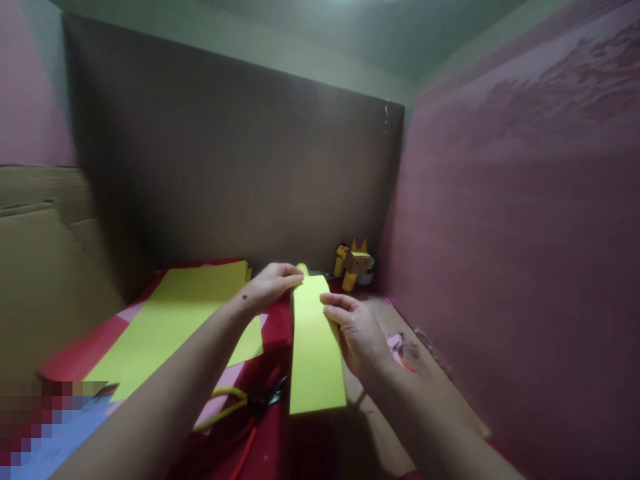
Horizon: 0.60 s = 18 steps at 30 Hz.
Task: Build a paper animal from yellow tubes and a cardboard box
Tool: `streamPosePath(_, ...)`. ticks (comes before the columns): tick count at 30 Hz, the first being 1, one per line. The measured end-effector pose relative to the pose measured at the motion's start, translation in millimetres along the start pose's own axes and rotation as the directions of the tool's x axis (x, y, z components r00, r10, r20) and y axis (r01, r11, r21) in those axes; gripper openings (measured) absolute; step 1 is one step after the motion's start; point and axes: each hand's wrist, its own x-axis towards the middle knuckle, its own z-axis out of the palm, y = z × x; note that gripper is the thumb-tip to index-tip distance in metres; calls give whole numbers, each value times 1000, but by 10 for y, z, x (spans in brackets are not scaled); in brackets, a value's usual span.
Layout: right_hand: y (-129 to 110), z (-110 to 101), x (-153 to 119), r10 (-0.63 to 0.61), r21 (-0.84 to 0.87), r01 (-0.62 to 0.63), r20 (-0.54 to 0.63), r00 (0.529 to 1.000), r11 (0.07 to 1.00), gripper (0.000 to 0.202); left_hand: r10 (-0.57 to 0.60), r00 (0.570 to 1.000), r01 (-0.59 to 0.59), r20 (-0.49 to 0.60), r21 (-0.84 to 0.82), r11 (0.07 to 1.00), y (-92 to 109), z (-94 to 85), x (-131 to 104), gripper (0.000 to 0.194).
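Observation:
A long yellow paper strip [317, 353] hangs upright in front of me, held by both hands. At its top left corner my left hand [275, 283] is closed in a pinch. My right hand [350, 327] grips the strip's right edge near the top, fingers bent around it. Just behind the strip's upper end, a rounded yellow piece [303, 269] pokes out, mostly hidden. Below my left forearm lies a cutting tool [257, 403] with yellow and red handles and short metal jaws.
Large yellow sheets [185, 313] lie at left over pink paper on the red surface [75, 350]. A small box-headed animal figure [356, 262] stands at the back. Pink scraps [396, 345] rest on the brown board [380, 427]. A pink wall [525, 267] bounds the right side.

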Motion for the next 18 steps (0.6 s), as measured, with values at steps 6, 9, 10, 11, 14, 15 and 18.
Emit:
streamPosePath(6, 7, 1, -4, -4, 9, 4, 16, 1000, 1000, 27, -40, 999, 39, 27, 67, 997, 45, -4, 6, 29)
streamPosePath(9, 11, 2, 0, -7, 23, 7, 23, 1000, 1000, 28, -80, 996, 76, 47, 86, 993, 71, -11, 0, 34)
streamPosePath(10, 14, 2, 2, -8, 28, 7, 22, 1000, 1000, 28, -83, 995, 78, 49, 83, 993, 76, -12, -1, 34)
streamPosePath(11, 17, 1, 4, -7, 30, 6, 22, 1000, 1000, 29, -80, 996, 75, 51, 80, 994, 80, -12, -3, 33)
streamPosePath(14, 26, -4, 8, -4, 29, 4, 22, 1000, 1000, 31, -63, 996, 57, 63, 100, 993, 94, -8, -14, 33)
streamPosePath(15, 29, -6, 8, -4, 26, 3, 22, 1000, 1000, 31, -60, 996, 52, 69, 116, 992, 100, -6, -20, 34)
streamPosePath(18, 35, -11, 7, -8, 23, 8, 21, 1000, 1000, 33, -61, 995, 49, 84, 148, 988, 124, 2, -38, 37)
